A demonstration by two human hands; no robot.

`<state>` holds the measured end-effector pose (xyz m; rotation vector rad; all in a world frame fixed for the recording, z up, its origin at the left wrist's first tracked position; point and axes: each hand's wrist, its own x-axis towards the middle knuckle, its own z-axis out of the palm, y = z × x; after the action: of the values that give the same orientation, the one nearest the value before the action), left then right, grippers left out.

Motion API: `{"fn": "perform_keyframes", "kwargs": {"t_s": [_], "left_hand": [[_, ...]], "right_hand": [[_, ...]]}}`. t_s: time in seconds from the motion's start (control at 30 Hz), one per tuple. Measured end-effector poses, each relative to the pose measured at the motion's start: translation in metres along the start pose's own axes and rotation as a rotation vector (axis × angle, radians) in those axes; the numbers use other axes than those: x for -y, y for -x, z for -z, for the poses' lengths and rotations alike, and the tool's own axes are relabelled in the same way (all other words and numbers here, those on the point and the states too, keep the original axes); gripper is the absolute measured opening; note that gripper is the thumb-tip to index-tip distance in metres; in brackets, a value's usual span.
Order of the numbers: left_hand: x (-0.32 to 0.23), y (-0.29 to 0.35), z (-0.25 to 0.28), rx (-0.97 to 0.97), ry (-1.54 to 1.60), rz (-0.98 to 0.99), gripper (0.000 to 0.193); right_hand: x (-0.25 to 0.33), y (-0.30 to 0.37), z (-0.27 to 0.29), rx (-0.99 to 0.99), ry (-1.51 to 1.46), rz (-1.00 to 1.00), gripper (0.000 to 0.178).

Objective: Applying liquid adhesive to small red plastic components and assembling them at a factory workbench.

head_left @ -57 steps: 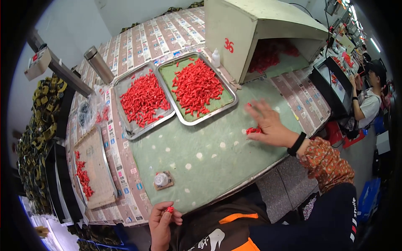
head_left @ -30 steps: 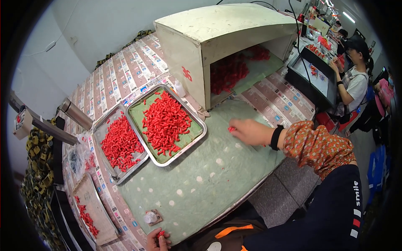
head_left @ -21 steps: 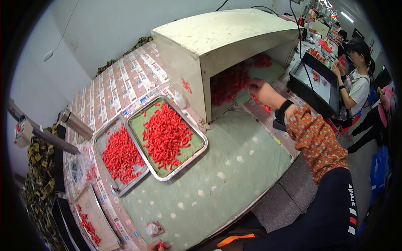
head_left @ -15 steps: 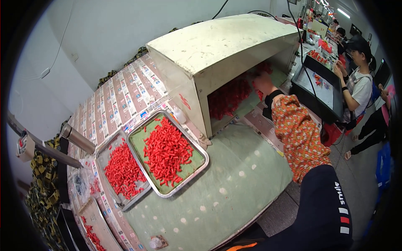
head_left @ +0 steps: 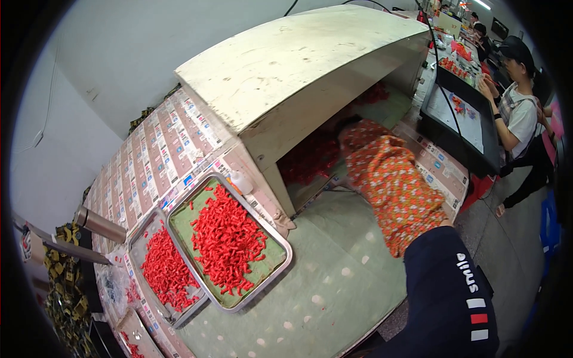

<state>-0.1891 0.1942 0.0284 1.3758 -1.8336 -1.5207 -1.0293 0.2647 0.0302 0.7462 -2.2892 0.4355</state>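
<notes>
From the lower right my right arm, in a dark sleeve and an orange floral oversleeve (head_left: 391, 185), reaches into the open front of a cream box-shaped hood (head_left: 310, 59). The hand itself is lost in the shadow inside, past the black wristband (head_left: 348, 122), so its fingers do not show. Nearest to it is a heap of small red pieces (head_left: 310, 158) on the hood's floor. More red pieces (head_left: 377, 93) lie deeper inside, toward the right. My left hand is out of the picture.
Left of the hood, a metal tray (head_left: 279, 269) of red pieces overlaps a second tray (head_left: 140, 244). A small white bottle (head_left: 241, 182) and a steel flask (head_left: 100, 223) stand nearby. At right, a person (head_left: 522, 119) works by a black-rimmed bin (head_left: 489, 158).
My right arm has swung left inside the hood, and the hand has gone from sight into its shadow. The view has shifted slightly, bringing the hood closer.
</notes>
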Motion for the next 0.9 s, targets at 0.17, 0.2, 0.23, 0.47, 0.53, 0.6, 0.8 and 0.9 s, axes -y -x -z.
{"fn": "perform_keyframes", "kwargs": {"t_s": [0.17, 0.2, 0.23, 0.47, 0.53, 0.6, 0.8, 0.9], "left_hand": [[0.003, 0.002, 0.001, -0.082, 0.042, 0.023, 0.025], [-0.003, 0.004, 0.009, -0.002, 0.086, 0.120, 0.026], [-0.010, 0.006, 0.017, 0.075, 0.127, 0.212, 0.027], [-0.024, 0.001, 0.004, 0.026, 0.169, 0.194, 0.019], [-0.018, 0.000, -0.002, -0.003, 0.154, 0.174, 0.019], [-0.012, 0.000, 0.003, -0.042, 0.135, 0.158, 0.020], [-0.012, 0.001, 0.007, 0.038, 0.077, 0.187, 0.022], [-0.007, 0.002, 0.014, 0.028, 0.001, 0.109, 0.021]], "right_hand": [[-0.015, -0.006, 0.017, -0.023, 0.012, 0.006, 0.029], [-0.023, -0.009, 0.025, -0.031, 0.025, 0.009, 0.029], [-0.027, -0.012, 0.036, -0.043, 0.034, 0.011, 0.029], [-0.056, -0.023, 0.066, -0.089, 0.058, 0.028, 0.029], [-0.052, -0.021, 0.065, -0.093, 0.039, 0.031, 0.029], [-0.043, -0.017, 0.060, -0.092, 0.008, 0.035, 0.029], [-0.006, -0.021, 0.042, -0.104, -0.101, 0.077, 0.029], [0.015, -0.017, 0.031, -0.103, -0.161, 0.092, 0.029]]}}
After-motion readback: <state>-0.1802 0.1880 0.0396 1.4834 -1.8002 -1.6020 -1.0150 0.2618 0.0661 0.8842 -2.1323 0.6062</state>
